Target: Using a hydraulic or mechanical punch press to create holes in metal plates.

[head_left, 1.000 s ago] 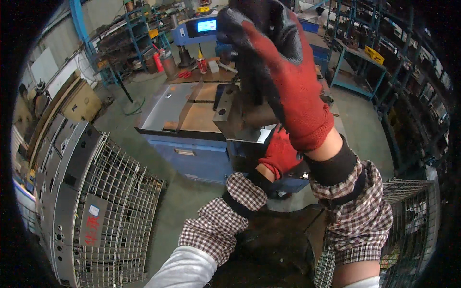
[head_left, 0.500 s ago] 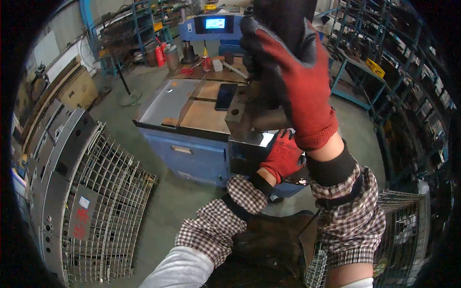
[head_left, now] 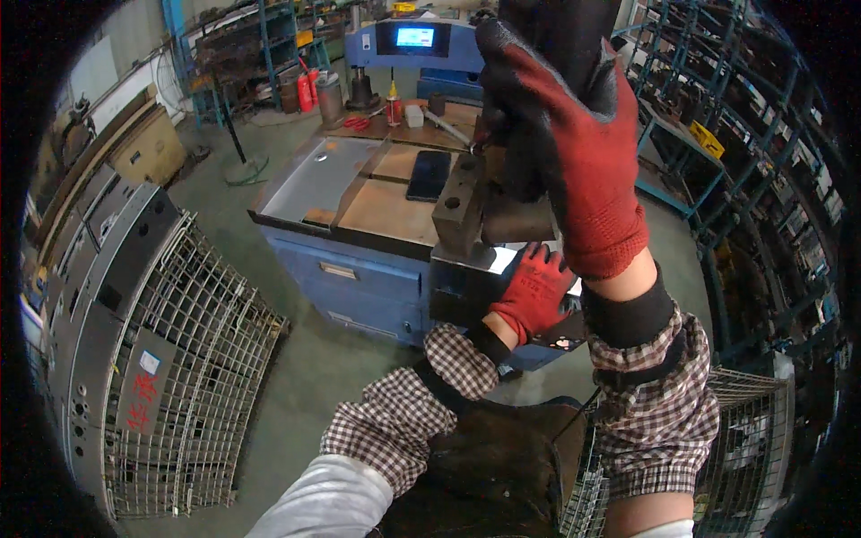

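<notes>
Both my hands wear red knitted gloves with black-coated palms. My right hand (head_left: 587, 148) is raised high, its fingers wrapped round a thick dark upright part (head_left: 558, 31), whose kind I cannot make out. My left hand (head_left: 536, 291) lies lower, at the front edge of the blue bench, with fingers apart and pointing away from me; its palm is hidden. Between the hands sits a dark metal cylinder (head_left: 517, 224), partly covered by my right hand. Left of it stands a steel block with round holes (head_left: 459, 206).
A blue bench cabinet (head_left: 345, 278) carries a phone (head_left: 429, 175), red-handled scissors (head_left: 357, 122) and a small red bottle (head_left: 394, 109). Behind is a blue machine with a lit screen (head_left: 414, 37). Wire cages (head_left: 193, 377) stand left and right; shelving (head_left: 762, 134) lines the right.
The view has shifted slightly, so the bench items appear a little further right. My right hand keeps its hold on the dark part; my left hand stays at the bench edge.
</notes>
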Demonstrator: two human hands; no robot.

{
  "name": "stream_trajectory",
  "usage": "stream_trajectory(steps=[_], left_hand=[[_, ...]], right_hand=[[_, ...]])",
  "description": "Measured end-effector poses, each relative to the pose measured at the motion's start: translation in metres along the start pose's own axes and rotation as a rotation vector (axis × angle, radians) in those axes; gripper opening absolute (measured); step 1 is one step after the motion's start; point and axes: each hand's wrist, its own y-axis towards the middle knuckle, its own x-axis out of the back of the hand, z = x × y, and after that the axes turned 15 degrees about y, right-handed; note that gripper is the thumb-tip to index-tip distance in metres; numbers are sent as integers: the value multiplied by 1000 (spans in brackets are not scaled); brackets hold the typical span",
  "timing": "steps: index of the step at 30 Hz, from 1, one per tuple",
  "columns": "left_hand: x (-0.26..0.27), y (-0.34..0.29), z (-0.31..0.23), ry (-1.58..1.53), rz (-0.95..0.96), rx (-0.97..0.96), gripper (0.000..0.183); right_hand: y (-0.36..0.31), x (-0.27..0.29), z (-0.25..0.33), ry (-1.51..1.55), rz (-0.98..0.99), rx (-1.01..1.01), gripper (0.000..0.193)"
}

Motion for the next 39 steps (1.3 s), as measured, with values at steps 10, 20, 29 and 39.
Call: stream_trajectory(steps=[10, 20, 29, 39], left_hand=[[-25, -1, 2, -34, -25, 2, 72], [-86, -4, -2, -958, -274, 113, 76], [-7, -1, -13, -54, -20, 31, 77], [15, 5, -4, 60, 118, 29, 83]], right_hand=[[10, 12, 22, 627, -11, -394, 29], [-1, 7, -1, -72, 11, -32, 31], [19, 21, 2, -91, 102, 71, 31], [55, 59, 38, 759, 68, -592, 36]])
